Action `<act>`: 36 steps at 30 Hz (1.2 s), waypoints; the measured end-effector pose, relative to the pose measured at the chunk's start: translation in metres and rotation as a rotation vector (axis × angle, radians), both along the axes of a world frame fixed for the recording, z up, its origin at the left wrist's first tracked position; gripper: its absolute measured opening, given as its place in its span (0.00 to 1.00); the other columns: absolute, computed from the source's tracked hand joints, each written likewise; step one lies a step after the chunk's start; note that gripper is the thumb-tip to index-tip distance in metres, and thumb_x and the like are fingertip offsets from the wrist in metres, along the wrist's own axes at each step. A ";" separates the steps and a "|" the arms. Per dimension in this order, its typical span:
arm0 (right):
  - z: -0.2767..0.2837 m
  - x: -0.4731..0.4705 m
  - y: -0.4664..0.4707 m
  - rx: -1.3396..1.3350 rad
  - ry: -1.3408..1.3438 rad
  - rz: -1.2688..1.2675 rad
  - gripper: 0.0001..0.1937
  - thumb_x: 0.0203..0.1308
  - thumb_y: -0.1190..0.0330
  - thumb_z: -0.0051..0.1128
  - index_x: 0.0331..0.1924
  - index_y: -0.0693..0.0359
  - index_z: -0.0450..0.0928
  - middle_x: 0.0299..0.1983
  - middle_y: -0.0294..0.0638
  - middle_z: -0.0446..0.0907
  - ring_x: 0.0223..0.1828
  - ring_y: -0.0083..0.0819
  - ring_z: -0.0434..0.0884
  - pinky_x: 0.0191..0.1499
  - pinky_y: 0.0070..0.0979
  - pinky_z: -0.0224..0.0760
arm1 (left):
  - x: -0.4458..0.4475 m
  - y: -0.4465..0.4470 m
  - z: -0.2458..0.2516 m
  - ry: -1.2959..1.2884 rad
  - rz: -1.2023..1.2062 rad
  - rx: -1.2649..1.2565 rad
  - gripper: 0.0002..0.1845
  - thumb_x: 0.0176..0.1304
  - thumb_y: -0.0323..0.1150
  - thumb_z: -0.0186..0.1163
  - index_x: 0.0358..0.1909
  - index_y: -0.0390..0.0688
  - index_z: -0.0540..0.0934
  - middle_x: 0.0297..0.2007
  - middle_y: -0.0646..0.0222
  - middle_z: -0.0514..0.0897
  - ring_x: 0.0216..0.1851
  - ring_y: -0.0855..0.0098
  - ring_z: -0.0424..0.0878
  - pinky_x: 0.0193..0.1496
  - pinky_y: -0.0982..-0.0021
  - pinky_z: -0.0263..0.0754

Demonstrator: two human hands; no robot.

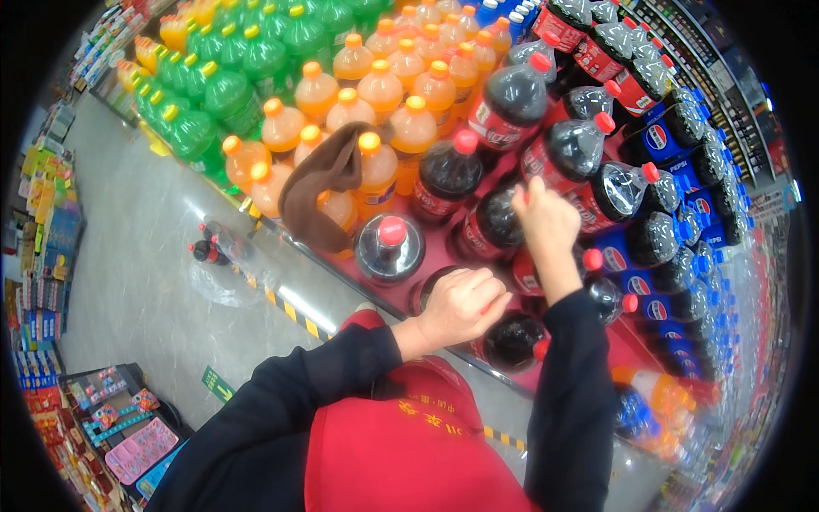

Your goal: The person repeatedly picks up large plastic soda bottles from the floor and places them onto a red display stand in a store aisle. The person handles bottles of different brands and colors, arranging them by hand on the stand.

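Observation:
In the head view, my left hand (466, 307) is closed over the top of a dark cola bottle near the front edge of the red display, its cap hidden by my fingers. My right hand (549, 224), farther forward, has its fingers closed around the neck of another cola bottle (492, 224). Just left of them a cola bottle (390, 248) with a red cap stands upright. A brown cloth (321, 192) drapes over several orange soda bottles (377, 168). Between my forearms lies a tilted cola bottle (514, 340).
Green soda bottles (230, 96) stand at the upper left; Pepsi bottles (665, 256) lie stacked at the right. Wrapped cola bottles (217, 246) rest on the floor beside yellow-black edge tape (291, 312). Orange bottles (652, 387) lie at the lower right.

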State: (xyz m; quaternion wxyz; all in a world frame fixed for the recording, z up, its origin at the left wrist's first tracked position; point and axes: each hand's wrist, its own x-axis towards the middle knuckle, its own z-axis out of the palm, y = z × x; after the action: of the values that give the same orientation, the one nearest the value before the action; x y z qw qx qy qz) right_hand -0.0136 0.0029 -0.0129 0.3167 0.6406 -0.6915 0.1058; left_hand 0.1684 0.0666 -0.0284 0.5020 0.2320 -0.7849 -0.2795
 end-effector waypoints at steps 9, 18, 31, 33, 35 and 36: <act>0.001 0.005 0.001 0.034 -0.016 -0.073 0.15 0.57 0.52 0.59 0.25 0.52 0.72 0.13 0.36 0.76 0.14 0.33 0.79 0.17 0.30 0.71 | -0.002 0.001 0.001 0.046 0.019 0.005 0.06 0.53 0.26 0.65 0.26 0.42 0.76 0.22 0.65 0.73 0.22 0.60 0.74 0.27 0.63 0.69; 0.042 -0.033 0.046 0.067 -0.545 -0.113 0.20 0.63 0.47 0.55 0.41 0.57 0.77 0.27 0.47 0.82 0.30 0.45 0.83 0.32 0.40 0.73 | 0.002 -0.001 -0.007 -0.058 0.012 -0.120 0.06 0.54 0.27 0.65 0.25 0.42 0.76 0.22 0.65 0.73 0.23 0.61 0.74 0.25 0.63 0.70; 0.018 -0.127 0.164 0.280 -0.092 -0.614 0.26 0.58 0.40 0.54 0.30 0.57 0.78 0.20 0.42 0.81 0.23 0.38 0.83 0.23 0.35 0.74 | 0.000 -0.001 -0.001 -0.047 -0.070 0.063 0.05 0.54 0.22 0.64 0.28 0.38 0.77 0.23 0.62 0.76 0.23 0.60 0.75 0.27 0.64 0.69; 0.017 -0.134 0.166 0.311 -0.116 -0.561 0.22 0.60 0.44 0.54 0.30 0.57 0.77 0.19 0.42 0.80 0.23 0.38 0.83 0.23 0.36 0.74 | 0.000 0.000 -0.001 -0.044 -0.070 0.063 0.04 0.55 0.21 0.63 0.29 0.38 0.77 0.23 0.61 0.76 0.22 0.60 0.75 0.26 0.65 0.68; 0.017 -0.139 0.166 0.254 -0.116 -0.410 0.17 0.61 0.51 0.55 0.30 0.57 0.77 0.20 0.43 0.81 0.22 0.39 0.82 0.25 0.35 0.75 | 0.000 0.001 0.000 -0.060 -0.069 0.085 0.04 0.55 0.20 0.63 0.29 0.37 0.77 0.24 0.61 0.76 0.23 0.60 0.75 0.27 0.66 0.69; 0.017 -0.142 0.166 0.289 -0.117 -0.427 0.16 0.62 0.52 0.54 0.30 0.58 0.77 0.20 0.43 0.81 0.22 0.39 0.82 0.25 0.36 0.75 | 0.000 0.001 0.000 -0.069 -0.071 0.076 0.04 0.55 0.20 0.63 0.29 0.37 0.77 0.24 0.61 0.76 0.23 0.60 0.75 0.27 0.66 0.69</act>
State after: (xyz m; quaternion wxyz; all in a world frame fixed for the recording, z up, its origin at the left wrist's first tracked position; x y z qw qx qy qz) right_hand -0.1552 0.1691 0.0041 0.1967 0.5116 -0.8360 -0.0263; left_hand 0.1685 0.0680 -0.0284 0.4554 0.2323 -0.7982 -0.3186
